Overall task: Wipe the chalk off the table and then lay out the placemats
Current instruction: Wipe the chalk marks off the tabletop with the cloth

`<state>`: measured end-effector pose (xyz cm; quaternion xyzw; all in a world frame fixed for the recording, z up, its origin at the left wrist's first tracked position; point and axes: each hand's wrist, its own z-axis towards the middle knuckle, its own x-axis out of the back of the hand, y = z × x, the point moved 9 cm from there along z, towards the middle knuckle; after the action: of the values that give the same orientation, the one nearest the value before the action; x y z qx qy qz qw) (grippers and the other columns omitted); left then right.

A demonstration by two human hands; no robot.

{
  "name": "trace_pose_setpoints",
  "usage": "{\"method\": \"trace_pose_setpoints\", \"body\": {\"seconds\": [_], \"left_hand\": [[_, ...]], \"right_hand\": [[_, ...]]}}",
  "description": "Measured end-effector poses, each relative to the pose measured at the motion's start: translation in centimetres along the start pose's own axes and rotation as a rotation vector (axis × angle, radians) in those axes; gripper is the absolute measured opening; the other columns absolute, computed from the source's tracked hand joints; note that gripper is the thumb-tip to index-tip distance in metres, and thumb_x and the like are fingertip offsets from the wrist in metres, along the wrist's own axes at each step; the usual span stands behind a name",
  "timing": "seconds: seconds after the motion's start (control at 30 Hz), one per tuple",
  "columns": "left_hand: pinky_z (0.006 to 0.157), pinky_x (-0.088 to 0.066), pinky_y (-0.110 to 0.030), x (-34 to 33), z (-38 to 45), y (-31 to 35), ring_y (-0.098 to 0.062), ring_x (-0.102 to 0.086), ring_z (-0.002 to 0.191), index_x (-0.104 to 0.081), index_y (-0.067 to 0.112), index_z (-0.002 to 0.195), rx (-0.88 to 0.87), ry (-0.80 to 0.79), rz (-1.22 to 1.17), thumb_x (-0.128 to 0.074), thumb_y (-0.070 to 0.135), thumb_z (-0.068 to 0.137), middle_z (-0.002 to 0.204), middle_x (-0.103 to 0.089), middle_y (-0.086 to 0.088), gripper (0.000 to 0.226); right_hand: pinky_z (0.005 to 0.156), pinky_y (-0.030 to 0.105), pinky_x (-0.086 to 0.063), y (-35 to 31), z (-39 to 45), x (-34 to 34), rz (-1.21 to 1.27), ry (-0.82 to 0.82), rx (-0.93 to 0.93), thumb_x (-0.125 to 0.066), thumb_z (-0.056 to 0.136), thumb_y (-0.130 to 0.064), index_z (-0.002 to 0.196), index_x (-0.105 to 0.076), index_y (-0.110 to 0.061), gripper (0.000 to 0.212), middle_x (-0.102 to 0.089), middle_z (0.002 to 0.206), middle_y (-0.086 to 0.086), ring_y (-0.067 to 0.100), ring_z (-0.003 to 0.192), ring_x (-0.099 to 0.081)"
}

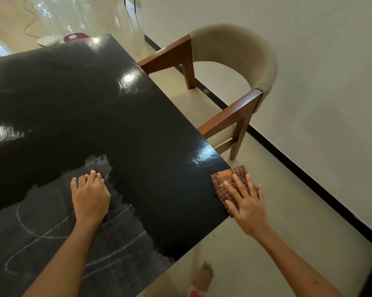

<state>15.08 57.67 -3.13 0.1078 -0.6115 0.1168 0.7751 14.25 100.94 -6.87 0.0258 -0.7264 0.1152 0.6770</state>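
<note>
glossy black surface [95,103] with white chalk lines [52,228]; left hand [90,196] rests, fingers seemingly curled, right hand [245,202] spread flat on brown checked cloth [228,179]

Two bare forearms reaching forward from the lower edge of the view, angled toward each other's far side. Left hand [90,195] palm down, wrist nearly straight, fingers bent at the knuckles and bunched together with the tips pressing downward, thumb lying apart on the left. Right hand [246,203] also palm down, fingers straight and spread wide, flattened as if pressing, thumb stretched out to the left; possibly slightly tilted at the wrist, hard to judge from this angle. A bare foot [204,277] planted below, between the two arms, toes pointing forward.
</note>
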Motion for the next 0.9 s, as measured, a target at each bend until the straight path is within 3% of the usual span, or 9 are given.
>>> {"method": "trace_pose_setpoints", "body": {"seconds": [0.17, 0.27, 0.43, 0.63, 0.73, 0.9], "left_hand": [[0.103, -0.035, -0.054, -0.6, 0.1, -0.4, -0.041, -0.056, 0.11, -0.065, -0.007, 0.112, -0.025, -0.029, -0.047, -0.054, 0.004, 0.091, 0.12, -0.062, -0.024, 0.026], [0.102, -0.039, -0.054, -0.7, 0.3, -0.6, -0.039, -0.058, 0.11, -0.065, -0.005, 0.113, -0.039, -0.049, -0.064, -0.053, 0.006, 0.092, 0.121, -0.063, -0.022, 0.027], [0.096, -0.043, -0.054, -0.3, 0.4, -2.0, -0.035, -0.058, 0.104, -0.067, -0.001, 0.112, -0.042, -0.058, -0.077, -0.039, 0.018, 0.091, 0.119, -0.065, -0.017, 0.04], [0.105, -0.037, -0.051, -1.1, -0.7, -3.9, -0.03, -0.052, 0.121, -0.064, 0.007, 0.121, -0.024, -0.124, -0.046, -0.026, 0.027, 0.093, 0.129, -0.061, -0.008, 0.051], [0.105, -0.038, -0.051, -0.9, -1.4, -6.0, -0.029, -0.052, 0.123, -0.064, 0.008, 0.122, 0.011, -0.135, -0.032, -0.026, 0.027, 0.094, 0.13, -0.061, -0.008, 0.051], [0.102, -0.042, -0.047, 0.2, -3.2, -11.2, -0.028, -0.056, 0.117, -0.066, 0.008, 0.118, 0.143, -0.096, -0.056, -0.031, 0.027, 0.094, 0.124, -0.064, -0.009, 0.047]], "right_hand": [[0.118, 0.055, -0.012, 0.5, 0.7, -0.3, 0.031, 0.049, -0.255, -0.014, 0.094, -0.059, 0.15, -0.029, -0.035, 0.063, -0.025, 0.159, 0.001, 0.033, 0.147, -0.014], [0.115, 0.06, -0.017, -1.2, 0.9, 0.1, 0.009, 0.078, -0.25, -0.016, 0.095, -0.056, 0.149, -0.034, -0.031, 0.062, -0.033, 0.156, 0.005, 0.036, 0.145, -0.021], [0.113, 0.059, -0.019, -8.6, 3.8, -0.4, -0.008, 0.065, -0.133, -0.013, 0.095, -0.057, 0.148, -0.034, -0.032, 0.062, -0.035, 0.154, 0.004, 0.035, 0.145, -0.023], [0.116, 0.058, -0.003, -20.1, 9.3, -1.6, 0.032, -0.012, -0.014, -0.005, 0.089, -0.058, 0.153, -0.016, -0.036, 0.068, -0.013, 0.162, -0.001, 0.032, 0.149, -0.002], [0.115, 0.06, -0.005, -25.4, 12.2, -1.9, 0.048, 0.0, 0.066, -0.008, 0.09, -0.057, 0.152, -0.022, -0.035, 0.067, -0.018, 0.161, -0.001, 0.033, 0.149, -0.005], [0.116, 0.06, 0.0, -33.2, 15.2, -3.3, 0.046, -0.04, 0.164, -0.016, 0.097, -0.054, 0.153, -0.015, -0.036, 0.06, -0.007, 0.163, -0.003, 0.033, 0.149, 0.004]]}}
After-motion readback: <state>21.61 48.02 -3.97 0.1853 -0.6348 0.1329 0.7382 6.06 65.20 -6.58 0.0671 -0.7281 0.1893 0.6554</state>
